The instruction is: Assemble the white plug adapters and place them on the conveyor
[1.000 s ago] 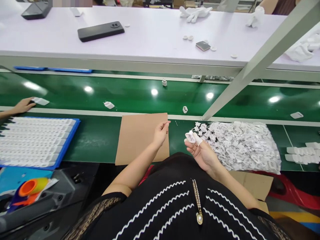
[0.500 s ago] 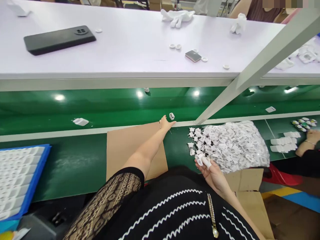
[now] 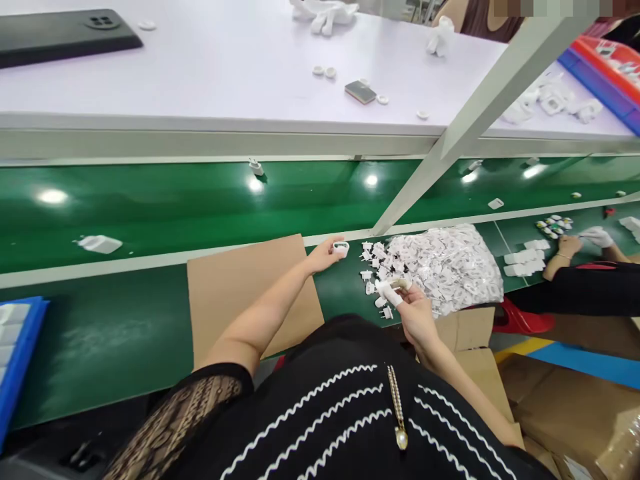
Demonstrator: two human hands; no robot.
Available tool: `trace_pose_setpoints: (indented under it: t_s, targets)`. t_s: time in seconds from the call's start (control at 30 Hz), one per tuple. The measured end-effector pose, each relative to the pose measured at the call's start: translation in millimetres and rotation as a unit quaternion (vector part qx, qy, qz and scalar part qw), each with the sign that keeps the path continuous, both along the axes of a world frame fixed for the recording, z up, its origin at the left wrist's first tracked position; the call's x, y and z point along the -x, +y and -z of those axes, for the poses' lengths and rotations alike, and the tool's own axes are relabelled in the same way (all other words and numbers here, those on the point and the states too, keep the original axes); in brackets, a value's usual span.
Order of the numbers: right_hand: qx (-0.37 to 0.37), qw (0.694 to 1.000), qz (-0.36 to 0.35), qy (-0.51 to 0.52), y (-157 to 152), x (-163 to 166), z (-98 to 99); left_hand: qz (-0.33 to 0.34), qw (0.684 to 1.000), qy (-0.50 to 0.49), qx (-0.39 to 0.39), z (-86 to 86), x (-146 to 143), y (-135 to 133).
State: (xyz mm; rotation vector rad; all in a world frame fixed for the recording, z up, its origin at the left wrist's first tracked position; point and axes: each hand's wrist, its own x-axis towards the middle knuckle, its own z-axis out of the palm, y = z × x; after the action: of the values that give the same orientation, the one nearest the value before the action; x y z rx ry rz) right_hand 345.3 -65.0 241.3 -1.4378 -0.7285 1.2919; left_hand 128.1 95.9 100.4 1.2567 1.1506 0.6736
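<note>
"What's leftmost?"
"A cardboard sheet (image 3: 250, 300); just past its right edge, the person's left hand (image 3: 324, 256) pinches a white casing (image 3: 341, 249)."
"And the right hand (image 3: 417, 316)?"
"Apart from the left, fingers curled near loose plug parts (image 3: 367, 275); whether they grip anything can't be told. A bagged white pile (image 3: 450, 267) lies beyond, rightward."

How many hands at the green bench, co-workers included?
4: wearer's left hand holding a white part, right of the cardboard; right hand by the white pile; a co-worker's bare hand and white-covered hand, far right. Others may be hidden.
</note>
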Motion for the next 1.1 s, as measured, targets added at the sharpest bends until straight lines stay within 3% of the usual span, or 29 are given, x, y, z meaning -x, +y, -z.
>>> trace_pose_setpoints:
  t_s: [0.1, 0.2, 0.3, 0.4, 0.6, 1.1]
  targets:
    - [-0.042, 0.996, -0.059, -0.045, 10.8, 8.1, -3.4, 0.068, 0.994, -0.089, -0.019, -39.7, 13.0, -63.5]
    - [-0.103, 0.982, -0.125, -0.098, 15.3, 17.2, -5.4, 0.071, 0.992, -0.093, -0.047, -78.8, 22.3, -111.4]
    - [-0.171, 0.959, -0.186, -0.127, 14.0, 26.1, -4.4, 0.042, 0.994, -0.063, -0.083, -106.8, 25.0, -138.8]
    - [-0.197, 0.950, -0.208, -0.123, 9.7, 32.6, -1.7, 0.028, 0.993, -0.066, -0.095, -123.2, 22.8, -152.8]
    - [-0.210, 0.946, -0.215, -0.123, 2.4, 30.2, -2.3, 0.011, 0.991, -0.046, -0.124, -137.7, 14.6, -165.5]
    - [-0.205, 0.964, -0.131, -0.106, -11.4, 14.2, 1.9, 0.058, 0.990, -0.022, -0.130, -141.0, -1.1, -161.6]
